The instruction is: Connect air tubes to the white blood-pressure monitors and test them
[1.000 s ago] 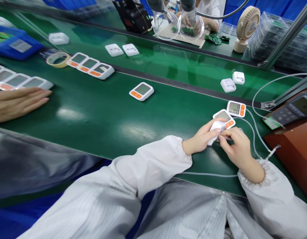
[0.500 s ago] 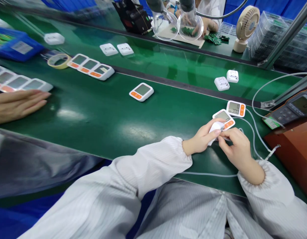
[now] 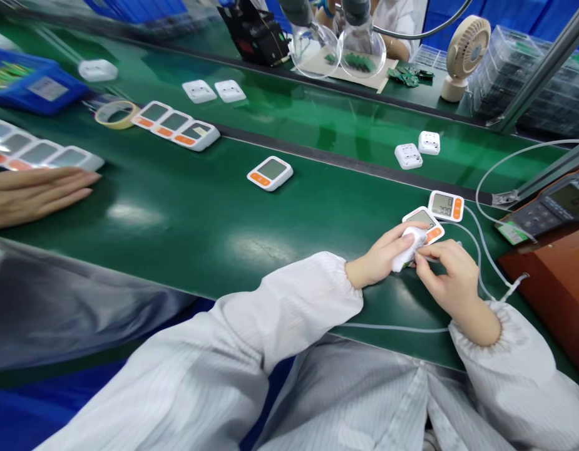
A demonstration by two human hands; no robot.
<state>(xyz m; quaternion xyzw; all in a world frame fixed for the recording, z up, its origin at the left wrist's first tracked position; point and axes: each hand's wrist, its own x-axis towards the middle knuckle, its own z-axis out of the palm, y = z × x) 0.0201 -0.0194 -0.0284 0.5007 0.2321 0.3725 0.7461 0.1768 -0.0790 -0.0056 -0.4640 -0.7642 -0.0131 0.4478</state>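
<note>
My left hand [image 3: 376, 260] grips a white blood pressure monitor [image 3: 408, 249] turned on its side, its screen out of sight. Against that monitor's near edge, my right hand [image 3: 449, 272] pinches thumb and forefinger together; what is between the fingertips is hidden. Just behind the held one lies another monitor with orange buttons [image 3: 434, 234], partly covered by my left fingers. Beyond it, a monitor with lit digits [image 3: 445, 206] rests on the green bench, a clear tube [image 3: 477, 241] running from its side.
A single monitor [image 3: 270, 173] lies mid-bench; three more [image 3: 176, 125] stand in a row by a tape roll [image 3: 116, 114]. White housings [image 3: 409, 156] sit on the belt [image 3: 312, 128]. A co-worker's hand [image 3: 40, 194] rests at left. A handheld meter [image 3: 568, 197] stands at right.
The white housings on the belt have shifted left. The monitor in my left hand has tilted slightly, showing more of its white side; my right hand stays at its edge.
</note>
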